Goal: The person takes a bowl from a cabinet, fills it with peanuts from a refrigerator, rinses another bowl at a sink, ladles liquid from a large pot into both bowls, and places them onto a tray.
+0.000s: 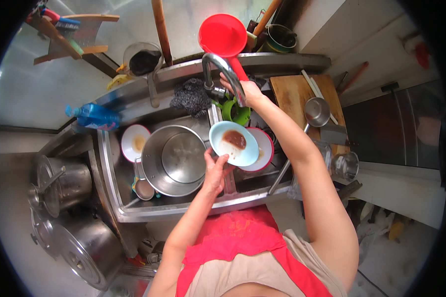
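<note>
My left hand (216, 171) grips the near rim of a pale blue bowl (252, 157), which is tilted and has a brown, saucy residue inside. Beneath the bowl, a red-rimmed white dish (263, 143) partly shows. My right hand (249, 92) reaches behind the curved spout of a chrome faucet (223, 62). Its fingers extend toward the faucet base, and the handle of a red plastic dipper (223, 35) meets the hand. Whether the fingers close on that handle is hidden. Left of the bowl, a large steel pot (184, 161) stands in the sink.
Another red-rimmed bowl (128, 143) and a small ladle (145, 190) flank the pot. Black mesh (191, 97) and a green plastic container (235, 111) lie near the faucet. A blue bottle (96, 116) stands left. Rightward are a cutting board (286, 92), cleaver (333, 134) and long-handled ladle (317, 111).
</note>
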Tool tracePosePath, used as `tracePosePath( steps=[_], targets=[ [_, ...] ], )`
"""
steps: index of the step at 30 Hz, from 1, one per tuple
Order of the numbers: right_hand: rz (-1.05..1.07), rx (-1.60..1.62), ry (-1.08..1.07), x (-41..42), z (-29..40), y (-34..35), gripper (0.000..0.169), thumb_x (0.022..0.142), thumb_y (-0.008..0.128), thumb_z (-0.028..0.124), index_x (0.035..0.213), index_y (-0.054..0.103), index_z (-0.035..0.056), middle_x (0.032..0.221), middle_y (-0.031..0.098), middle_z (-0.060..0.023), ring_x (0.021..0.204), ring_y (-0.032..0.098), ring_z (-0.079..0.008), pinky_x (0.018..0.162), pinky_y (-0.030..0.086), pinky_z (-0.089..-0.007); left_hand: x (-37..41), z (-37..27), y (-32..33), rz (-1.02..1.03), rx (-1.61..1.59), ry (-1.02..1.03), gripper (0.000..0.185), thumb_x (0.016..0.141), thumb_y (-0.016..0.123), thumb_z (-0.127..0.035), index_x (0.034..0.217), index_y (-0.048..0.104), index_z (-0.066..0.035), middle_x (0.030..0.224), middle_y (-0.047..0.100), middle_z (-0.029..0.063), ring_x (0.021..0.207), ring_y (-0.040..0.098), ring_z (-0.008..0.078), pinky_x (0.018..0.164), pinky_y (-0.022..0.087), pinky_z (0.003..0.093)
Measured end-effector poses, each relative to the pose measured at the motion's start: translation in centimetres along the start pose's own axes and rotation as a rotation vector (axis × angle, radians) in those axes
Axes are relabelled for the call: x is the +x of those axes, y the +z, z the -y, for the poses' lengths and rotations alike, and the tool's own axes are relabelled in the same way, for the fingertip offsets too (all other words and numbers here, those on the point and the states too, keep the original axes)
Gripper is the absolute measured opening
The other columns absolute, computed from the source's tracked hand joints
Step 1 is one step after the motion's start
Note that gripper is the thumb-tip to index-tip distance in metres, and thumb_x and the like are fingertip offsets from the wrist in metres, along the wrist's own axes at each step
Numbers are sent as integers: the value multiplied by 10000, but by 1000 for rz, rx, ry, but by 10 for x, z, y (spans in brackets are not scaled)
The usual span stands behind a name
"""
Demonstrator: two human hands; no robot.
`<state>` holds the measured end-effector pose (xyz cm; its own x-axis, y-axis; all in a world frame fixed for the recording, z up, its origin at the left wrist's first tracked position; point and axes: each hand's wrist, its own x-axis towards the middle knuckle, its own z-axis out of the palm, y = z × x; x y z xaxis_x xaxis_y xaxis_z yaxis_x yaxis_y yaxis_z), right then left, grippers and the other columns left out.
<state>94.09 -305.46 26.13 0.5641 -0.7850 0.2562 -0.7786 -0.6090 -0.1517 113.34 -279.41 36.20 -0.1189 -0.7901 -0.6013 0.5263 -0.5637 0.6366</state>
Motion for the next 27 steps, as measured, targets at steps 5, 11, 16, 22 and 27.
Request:
tracePosePath(
  steps=[5,11,16,22,27],
  targets=[
    [543,-64,184,41,77,-62,181,776,597,195,921,572,89,773,661,-104,736,664,-274,608,525,-365,15,8,3,-121,-62,47,729,819,643,-146,1356,151,-111,1186,409,132,1058,498,239,822,506,410],
    [-125,195,655,-16,13,-55,274,730,633,163,985,580,78,975,617,-108,841,616,-318,706,499,-437,36,16,28,-131,84,116,770,803,678,-172,1379,181,-52,1210,405,126,1057,503,214,851,483,359],
    [-46,184,639,-13,-1,-19,458,715,704,282,1118,555,124,1125,554,-103,1042,521,-314,894,407,-456,56,24,42,-223,651,417,766,744,727,-144,1357,284,-21,1196,382,123,1018,483,200,852,468,326],
    [-237,625,604,-27,-12,-34,181,819,595,184,966,596,79,921,592,-84,917,548,-253,798,424,-371,65,24,41,-213,112,242,718,812,638,-152,1385,217,-50,1251,432,132,1104,484,231,860,479,355],
    [-141,1365,564,-67,24,-94,126,873,517,99,989,518,49,906,525,24,851,462,-50,778,387,-204,71,33,36,-150,9,195,568,897,463,-288,1389,225,-132,1339,349,105,1204,401,247,879,460,455]
  ],
)
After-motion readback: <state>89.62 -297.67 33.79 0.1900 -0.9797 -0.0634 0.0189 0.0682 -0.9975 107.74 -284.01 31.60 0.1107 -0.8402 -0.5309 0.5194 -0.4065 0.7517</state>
